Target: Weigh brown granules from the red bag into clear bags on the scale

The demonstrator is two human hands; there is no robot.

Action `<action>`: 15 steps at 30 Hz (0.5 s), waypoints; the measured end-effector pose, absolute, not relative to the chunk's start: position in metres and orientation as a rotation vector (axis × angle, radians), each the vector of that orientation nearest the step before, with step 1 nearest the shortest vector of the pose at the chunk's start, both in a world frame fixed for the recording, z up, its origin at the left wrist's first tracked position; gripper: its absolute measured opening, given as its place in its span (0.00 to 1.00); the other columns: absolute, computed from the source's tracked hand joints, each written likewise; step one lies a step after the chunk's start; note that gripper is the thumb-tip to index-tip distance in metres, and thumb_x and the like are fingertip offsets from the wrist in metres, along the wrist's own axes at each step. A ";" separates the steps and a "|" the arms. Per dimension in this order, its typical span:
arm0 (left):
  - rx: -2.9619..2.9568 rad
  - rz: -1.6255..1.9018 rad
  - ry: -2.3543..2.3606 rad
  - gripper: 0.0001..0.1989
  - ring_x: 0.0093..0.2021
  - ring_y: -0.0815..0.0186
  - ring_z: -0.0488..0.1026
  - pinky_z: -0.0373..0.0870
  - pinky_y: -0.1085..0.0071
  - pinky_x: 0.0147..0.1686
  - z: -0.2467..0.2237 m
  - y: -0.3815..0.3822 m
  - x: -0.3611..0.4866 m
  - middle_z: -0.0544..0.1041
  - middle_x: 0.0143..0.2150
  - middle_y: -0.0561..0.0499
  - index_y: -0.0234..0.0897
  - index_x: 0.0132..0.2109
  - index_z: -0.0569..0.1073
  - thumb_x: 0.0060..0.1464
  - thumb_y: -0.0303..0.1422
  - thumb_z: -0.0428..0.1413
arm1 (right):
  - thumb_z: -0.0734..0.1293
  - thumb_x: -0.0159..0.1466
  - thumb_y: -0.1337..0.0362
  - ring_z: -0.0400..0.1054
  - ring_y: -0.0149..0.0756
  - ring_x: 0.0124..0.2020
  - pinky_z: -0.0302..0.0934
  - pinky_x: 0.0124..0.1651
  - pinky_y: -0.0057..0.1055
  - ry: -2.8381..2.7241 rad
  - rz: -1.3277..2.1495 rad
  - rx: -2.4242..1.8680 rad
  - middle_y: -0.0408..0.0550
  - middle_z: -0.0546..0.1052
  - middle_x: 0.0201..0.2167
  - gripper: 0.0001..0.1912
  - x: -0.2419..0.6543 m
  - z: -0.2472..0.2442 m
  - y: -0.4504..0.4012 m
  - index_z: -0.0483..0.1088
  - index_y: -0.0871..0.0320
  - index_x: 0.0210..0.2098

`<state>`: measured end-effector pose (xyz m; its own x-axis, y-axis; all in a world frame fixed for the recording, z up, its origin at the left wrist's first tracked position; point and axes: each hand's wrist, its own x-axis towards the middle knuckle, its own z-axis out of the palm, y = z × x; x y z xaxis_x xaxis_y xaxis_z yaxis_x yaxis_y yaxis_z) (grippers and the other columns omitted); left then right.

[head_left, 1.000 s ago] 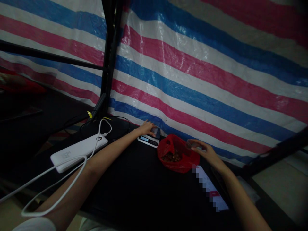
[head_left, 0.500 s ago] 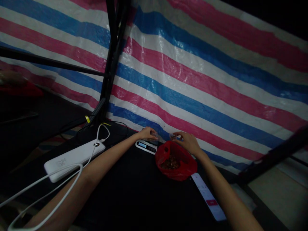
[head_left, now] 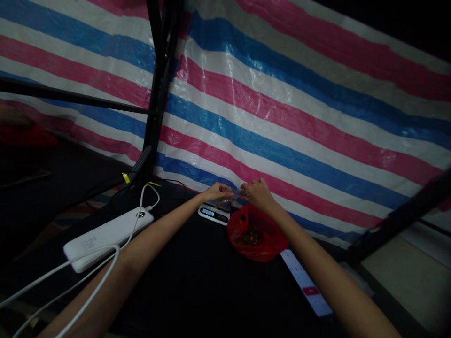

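Observation:
My left hand and my right hand meet just above a small white digital scale at the far edge of the black table. Both pinch a small clear packet that hangs between them over the scale. What is inside it is too dim to tell. Right below my right wrist lies an open red plastic bag with brown pieces in it.
A white power bank with a white cable lies at the left. A phone with a lit screen lies right of the bag. A striped tarp backs the table, and a black frame post stands left of the scale.
My right hand has come from beside the red bag up and left to the scale, where it now meets my left hand on the clear packet.

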<state>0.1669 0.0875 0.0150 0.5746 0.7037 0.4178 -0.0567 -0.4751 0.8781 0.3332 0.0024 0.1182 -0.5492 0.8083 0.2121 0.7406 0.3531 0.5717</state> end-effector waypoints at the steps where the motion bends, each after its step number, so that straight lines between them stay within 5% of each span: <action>1: 1.848 1.000 0.529 0.25 0.35 0.65 0.72 0.66 0.72 0.37 0.015 0.087 0.167 0.76 0.38 0.44 0.28 0.45 0.71 0.43 0.43 0.58 | 0.62 0.59 0.59 0.62 0.47 0.43 0.45 0.45 0.39 2.494 1.006 1.409 0.56 0.73 0.38 0.15 0.331 0.118 0.003 0.66 0.60 0.43; 8: 1.906 1.007 0.561 0.22 0.34 0.65 0.72 0.65 0.73 0.34 0.015 0.086 0.167 0.76 0.35 0.45 0.28 0.39 0.73 0.43 0.44 0.57 | 0.60 0.60 0.66 0.59 0.46 0.42 0.44 0.44 0.39 2.546 1.081 1.236 0.58 0.71 0.39 0.10 0.319 0.119 0.003 0.68 0.62 0.40; 15: 2.003 1.017 0.599 0.24 0.34 0.66 0.71 0.65 0.73 0.35 0.015 0.091 0.166 0.76 0.35 0.46 0.30 0.45 0.72 0.45 0.44 0.56 | 0.61 0.59 0.64 0.58 0.46 0.45 0.45 0.45 0.39 2.552 1.163 1.239 0.58 0.68 0.43 0.15 0.326 0.133 -0.006 0.66 0.62 0.45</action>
<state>0.1659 0.0910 0.0148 0.5656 0.6929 0.4472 0.0548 -0.5726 0.8180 0.3260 -0.0064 0.1334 -0.6709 0.7006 0.2430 0.6431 0.3866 0.6610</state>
